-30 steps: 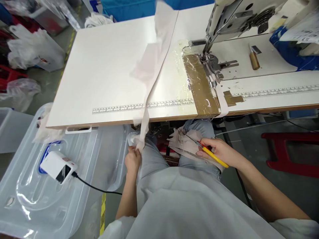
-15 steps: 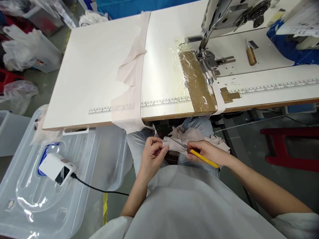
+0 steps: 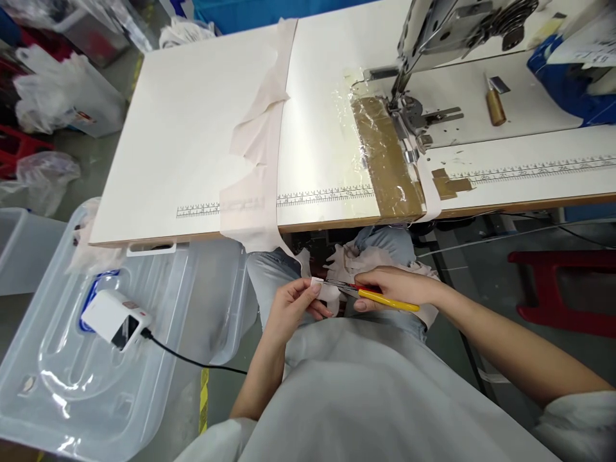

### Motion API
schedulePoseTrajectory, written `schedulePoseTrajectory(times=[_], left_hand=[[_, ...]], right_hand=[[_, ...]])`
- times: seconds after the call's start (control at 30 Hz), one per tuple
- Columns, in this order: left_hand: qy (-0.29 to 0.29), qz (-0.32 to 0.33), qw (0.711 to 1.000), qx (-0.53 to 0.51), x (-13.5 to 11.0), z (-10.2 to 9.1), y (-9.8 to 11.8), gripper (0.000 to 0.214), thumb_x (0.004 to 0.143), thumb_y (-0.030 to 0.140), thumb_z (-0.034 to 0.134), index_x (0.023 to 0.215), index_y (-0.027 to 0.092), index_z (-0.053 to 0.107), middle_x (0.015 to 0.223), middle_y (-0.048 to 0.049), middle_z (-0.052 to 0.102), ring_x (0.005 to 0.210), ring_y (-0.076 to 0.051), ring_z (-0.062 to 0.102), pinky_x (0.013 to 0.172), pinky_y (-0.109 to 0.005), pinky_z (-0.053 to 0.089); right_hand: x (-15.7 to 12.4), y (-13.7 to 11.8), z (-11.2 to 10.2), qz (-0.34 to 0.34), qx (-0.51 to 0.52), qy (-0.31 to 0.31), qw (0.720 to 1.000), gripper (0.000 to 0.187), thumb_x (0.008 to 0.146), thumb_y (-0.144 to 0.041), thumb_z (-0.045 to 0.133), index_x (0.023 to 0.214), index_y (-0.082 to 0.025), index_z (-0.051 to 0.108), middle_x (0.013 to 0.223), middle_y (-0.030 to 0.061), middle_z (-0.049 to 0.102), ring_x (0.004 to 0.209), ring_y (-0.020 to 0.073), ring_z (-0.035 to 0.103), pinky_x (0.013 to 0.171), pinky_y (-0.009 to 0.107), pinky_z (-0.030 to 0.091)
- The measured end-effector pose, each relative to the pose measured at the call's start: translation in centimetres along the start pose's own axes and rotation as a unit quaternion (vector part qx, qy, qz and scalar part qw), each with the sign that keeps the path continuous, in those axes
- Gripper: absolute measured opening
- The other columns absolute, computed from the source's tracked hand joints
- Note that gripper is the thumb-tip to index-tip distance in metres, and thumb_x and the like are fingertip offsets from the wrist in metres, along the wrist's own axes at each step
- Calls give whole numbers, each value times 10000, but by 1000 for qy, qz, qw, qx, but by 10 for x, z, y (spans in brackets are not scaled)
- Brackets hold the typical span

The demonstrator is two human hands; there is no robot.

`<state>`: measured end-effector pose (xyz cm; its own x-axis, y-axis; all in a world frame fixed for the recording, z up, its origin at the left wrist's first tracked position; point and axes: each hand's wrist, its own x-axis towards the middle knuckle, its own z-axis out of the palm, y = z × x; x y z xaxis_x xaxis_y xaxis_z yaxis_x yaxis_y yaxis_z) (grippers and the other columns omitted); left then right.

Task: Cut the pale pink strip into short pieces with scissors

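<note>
Above my lap, my left hand (image 3: 299,301) pinches a small pale pink piece of fabric (image 3: 329,294) between thumb and fingers. Yellow-handled scissors (image 3: 387,300) are gripped in my right hand (image 3: 392,287), their blades pointing left at the fabric beside my left fingertips. Whether the blades have cut into it I cannot tell. More pale pink fabric (image 3: 359,260) lies bunched across my knees, partly hidden by my right hand. A long strip of the same fabric (image 3: 262,147) runs over the table and hangs off its front edge.
A sewing machine (image 3: 409,109) stands on the white table (image 3: 183,115), with a wooden-handled tool (image 3: 495,106) to its right. At left, a plastic bin (image 3: 144,398) carries a white device (image 3: 115,319) with a black cable. A red stool (image 3: 563,285) stands at right.
The scissor blades have come closer to my left fingers and look more closed. My left hand's lower fingers have spread under the fabric. The whole view has shifted slightly.
</note>
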<state>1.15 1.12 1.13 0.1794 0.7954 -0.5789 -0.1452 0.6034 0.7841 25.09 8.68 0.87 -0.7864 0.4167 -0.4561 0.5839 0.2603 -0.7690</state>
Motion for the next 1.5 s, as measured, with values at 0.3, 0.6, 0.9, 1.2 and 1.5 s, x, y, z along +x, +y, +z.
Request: schedulePoseTrajectory(times=[0.3,0.6,0.9,1.2,1.5], left_hand=[[7,3,1000,-2,1,-3,-2,529,713,661,759,789,156,621,565,-49,671,547,-201,678,510,-250,493],[13,6,1000,-1,2,-7,-6,517,721,650,756,774,150,632,554,-60,669,537,-199,674,507,-252,484],[-2,-6,1000,0,0,-6,-7,503,721,641,759,747,160,611,552,-65,677,522,-196,670,507,-246,483],[-43,-7,999,7,6,14,-8,567,758,702,688,975,202,534,668,-37,699,643,-247,724,582,-307,561],[210,339,779,484,25,-27,120,367,804,396,715,1080,192,588,934,-42,599,772,-176,587,637,-282,486]], right_hand=[[1,-10,3,47,-147,43,987,518,908,-653,537,712,-203,374,612,-9,462,544,153,398,538,274,203],[1,-11,6,63,-182,58,979,534,906,-654,578,674,-203,411,588,1,481,547,167,442,533,273,206],[6,-19,2,63,-193,51,978,500,896,-616,613,701,-201,414,623,10,520,564,168,471,536,281,184],[15,-10,21,-40,82,160,983,440,867,-606,533,752,-207,389,663,-29,447,593,136,389,547,244,286],[-20,-13,15,-39,97,372,922,282,893,-443,552,785,-193,480,723,7,534,630,149,473,597,260,391]])
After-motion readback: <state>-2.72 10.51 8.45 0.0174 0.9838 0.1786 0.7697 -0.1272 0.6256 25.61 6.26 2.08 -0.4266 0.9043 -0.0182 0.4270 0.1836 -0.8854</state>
